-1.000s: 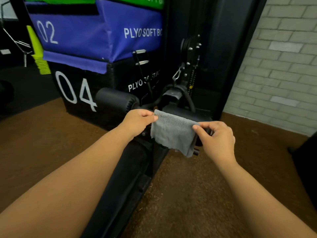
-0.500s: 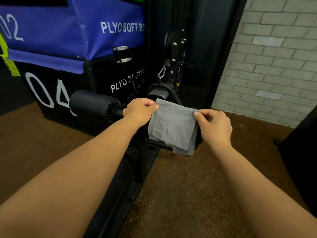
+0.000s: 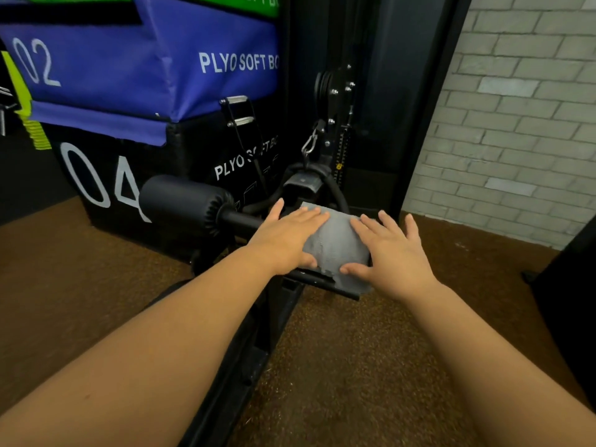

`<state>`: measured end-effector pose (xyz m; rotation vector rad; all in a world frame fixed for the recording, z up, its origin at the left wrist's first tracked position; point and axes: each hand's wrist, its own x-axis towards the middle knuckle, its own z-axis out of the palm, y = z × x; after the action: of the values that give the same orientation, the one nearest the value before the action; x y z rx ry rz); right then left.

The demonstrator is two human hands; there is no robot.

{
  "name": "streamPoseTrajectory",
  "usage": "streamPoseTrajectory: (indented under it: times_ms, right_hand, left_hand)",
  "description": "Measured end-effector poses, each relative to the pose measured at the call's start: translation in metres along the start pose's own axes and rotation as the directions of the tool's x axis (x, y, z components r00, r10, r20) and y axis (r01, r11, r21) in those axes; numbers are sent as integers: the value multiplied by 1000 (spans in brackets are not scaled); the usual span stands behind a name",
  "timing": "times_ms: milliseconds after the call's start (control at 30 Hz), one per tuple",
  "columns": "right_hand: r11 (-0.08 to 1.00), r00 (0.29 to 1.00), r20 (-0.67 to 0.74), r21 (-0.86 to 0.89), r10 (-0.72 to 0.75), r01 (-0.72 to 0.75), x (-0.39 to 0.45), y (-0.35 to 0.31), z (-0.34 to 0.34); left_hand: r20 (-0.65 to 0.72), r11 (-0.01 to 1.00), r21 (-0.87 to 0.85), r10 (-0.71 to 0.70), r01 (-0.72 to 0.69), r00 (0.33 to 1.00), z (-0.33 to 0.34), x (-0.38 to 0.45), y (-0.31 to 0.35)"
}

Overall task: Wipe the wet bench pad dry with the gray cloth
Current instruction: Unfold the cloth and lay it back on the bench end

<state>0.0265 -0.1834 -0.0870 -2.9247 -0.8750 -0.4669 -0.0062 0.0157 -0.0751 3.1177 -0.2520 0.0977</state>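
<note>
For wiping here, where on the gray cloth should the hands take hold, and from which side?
Probably from above, palms flat. The gray cloth lies draped over a rounded black pad, mostly hidden beneath it, with one corner hanging off the near edge. The left hand and right hand rest on its two sides, fingers straight. A pinch grip would bunch it; the loose corner suits lifting.

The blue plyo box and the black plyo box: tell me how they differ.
The blue plyo box sits on top; the black plyo box lies under it, on the floor. The blue one bears a white 02, the black one a white 04. A flap of the blue cover hangs over the black one's top edge. Both carry white PLYO SOFT lettering, cut off on the blue one by the frame in front.
</note>
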Motion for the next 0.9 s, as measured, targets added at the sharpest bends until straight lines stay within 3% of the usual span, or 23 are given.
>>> streamPoseTrajectory:
  times_ms: [333, 600, 767, 900]
  right_hand:
    - [988, 999, 34, -150, 27, -21, 17, -15, -4]
    - [980, 987, 145, -198, 64, -35, 24, -22, -15]
    - [995, 948, 309, -90, 76, -51, 33, -15, -42]
    - [996, 947, 312, 10, 83, -90, 42, -9, -72]
  left_hand:
    - [218, 987, 159, -68, 33, 974, -28, 30, 17]
    - [211, 990, 130, -80, 53, 974, -28, 36, 28]
    - [321, 978, 210, -88, 19, 943, -56, 30, 33]
    - [281, 976, 208, -122, 63, 952, -87, 34, 31]
